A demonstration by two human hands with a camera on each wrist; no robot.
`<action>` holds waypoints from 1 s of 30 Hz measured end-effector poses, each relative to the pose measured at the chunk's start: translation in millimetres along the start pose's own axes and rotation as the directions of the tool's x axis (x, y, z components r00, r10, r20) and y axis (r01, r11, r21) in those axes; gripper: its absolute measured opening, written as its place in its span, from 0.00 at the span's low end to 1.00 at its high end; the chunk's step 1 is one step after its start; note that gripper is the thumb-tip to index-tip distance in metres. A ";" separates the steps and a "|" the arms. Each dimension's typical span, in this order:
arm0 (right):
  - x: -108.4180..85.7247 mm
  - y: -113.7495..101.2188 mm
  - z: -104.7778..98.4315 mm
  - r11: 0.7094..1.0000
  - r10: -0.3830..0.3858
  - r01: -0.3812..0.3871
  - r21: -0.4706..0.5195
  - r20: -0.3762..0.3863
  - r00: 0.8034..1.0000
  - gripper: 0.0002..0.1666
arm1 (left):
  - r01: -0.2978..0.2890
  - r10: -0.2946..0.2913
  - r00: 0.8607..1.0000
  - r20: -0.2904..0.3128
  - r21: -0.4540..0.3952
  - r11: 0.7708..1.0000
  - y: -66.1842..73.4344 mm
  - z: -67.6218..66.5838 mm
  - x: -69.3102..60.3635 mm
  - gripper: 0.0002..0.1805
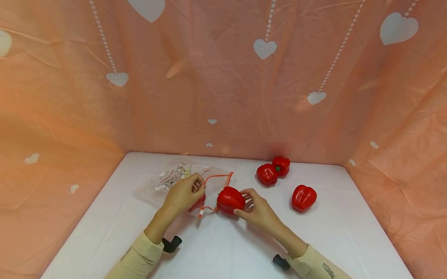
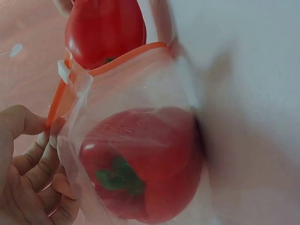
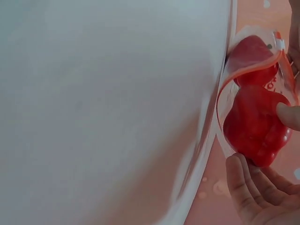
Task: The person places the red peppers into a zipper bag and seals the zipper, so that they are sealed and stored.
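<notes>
A clear zip bag with an orange rim and a printed picture lies on the left of the table, its mouth facing right. My left hand pinches the bag's orange edge between thumb and fingers. Inside the bag sits one red bell pepper, blurred by the plastic. My right hand grips a second red bell pepper from its right side, thumb and fingers around it. In the right wrist view this held pepper is at the bag's open mouth. A white slider sits on the rim.
Two red bell peppers touch at the back of the white table. Another red pepper lies on the right. Dark wrist-camera mounts show by both sleeves. A peach heart-print curtain surrounds the table.
</notes>
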State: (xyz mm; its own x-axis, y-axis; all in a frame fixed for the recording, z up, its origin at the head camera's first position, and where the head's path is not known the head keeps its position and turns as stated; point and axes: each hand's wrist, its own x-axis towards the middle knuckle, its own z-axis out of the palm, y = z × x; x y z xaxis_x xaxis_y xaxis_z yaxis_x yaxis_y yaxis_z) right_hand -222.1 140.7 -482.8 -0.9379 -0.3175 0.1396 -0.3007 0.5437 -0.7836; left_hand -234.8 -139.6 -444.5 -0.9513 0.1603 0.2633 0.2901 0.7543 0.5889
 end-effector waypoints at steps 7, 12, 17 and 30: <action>9.4 -7.8 11.4 1.000 0.011 -0.011 0.028 0.013 1.000 0.32 | -0.004 0.004 1.000 0.001 -0.011 1.000 1.0 1.1 -1.2 0.06; 13.2 -11.8 18.0 1.000 0.007 -0.007 0.016 0.027 1.000 0.31 | -0.012 0.012 1.000 -0.002 -0.008 1.000 2.2 2.0 -2.0 0.06; 15.3 -13.4 23.4 1.000 0.003 -0.003 0.015 0.034 0.999 0.29 | -0.015 0.015 1.000 0.006 -0.008 1.000 2.4 2.3 -2.5 0.06; 19.5 -10.1 30.7 0.971 0.004 -0.029 0.238 0.102 0.995 0.32 | -0.050 0.050 0.999 -0.004 0.012 0.999 6.2 3.8 -3.7 0.03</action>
State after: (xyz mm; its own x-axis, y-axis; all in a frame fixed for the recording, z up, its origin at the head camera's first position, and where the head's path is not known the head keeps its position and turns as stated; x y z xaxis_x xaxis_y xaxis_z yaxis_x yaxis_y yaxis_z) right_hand -232.0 105.1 -490.7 -0.9167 -0.3926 0.0739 -0.2240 0.3518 -0.9089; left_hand -230.0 -133.1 -444.8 -0.9352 0.1954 0.2953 0.3360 0.7527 0.5661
